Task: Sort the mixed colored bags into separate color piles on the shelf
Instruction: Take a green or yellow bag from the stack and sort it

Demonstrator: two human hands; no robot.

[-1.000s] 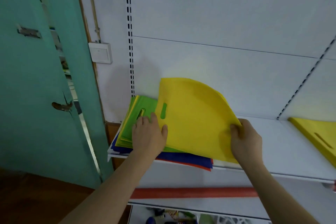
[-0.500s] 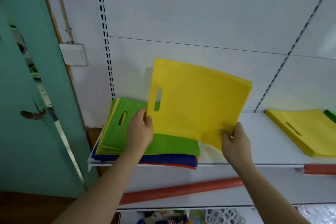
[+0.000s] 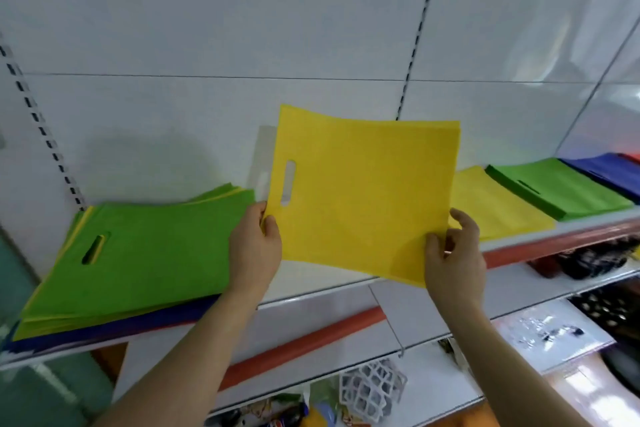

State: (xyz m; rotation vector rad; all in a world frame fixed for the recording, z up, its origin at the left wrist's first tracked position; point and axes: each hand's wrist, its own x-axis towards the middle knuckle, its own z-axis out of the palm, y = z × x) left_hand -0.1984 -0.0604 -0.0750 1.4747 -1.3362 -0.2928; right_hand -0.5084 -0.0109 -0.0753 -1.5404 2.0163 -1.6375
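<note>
A yellow bag (image 3: 360, 194) with a cut-out handle hangs in the air in front of the white shelf (image 3: 311, 291). My left hand (image 3: 254, 246) pinches its lower left edge below the handle slot. My right hand (image 3: 453, 253) pinches its lower right corner. At the left of the shelf lies the mixed stack (image 3: 131, 260), a green bag on top, yellow, blue and red edges below. To the right lie separate piles: yellow pile (image 3: 495, 208), green pile (image 3: 557, 187), blue pile (image 3: 609, 173), and a red edge (image 3: 632, 158) at the frame's border.
The white back wall has slotted uprights (image 3: 415, 45). A red price rail (image 3: 554, 243) runs along the shelf's front. A lower shelf holds small goods, a white plastic grid item (image 3: 370, 388) and packets (image 3: 550, 333). A teal door edge (image 3: 14, 288) shows at far left.
The yellow bag has been lifted clear of the mixed stack and carried to the right. My left hand left the stack and now pinches the bag. The view swung right, revealing sorted piles.
</note>
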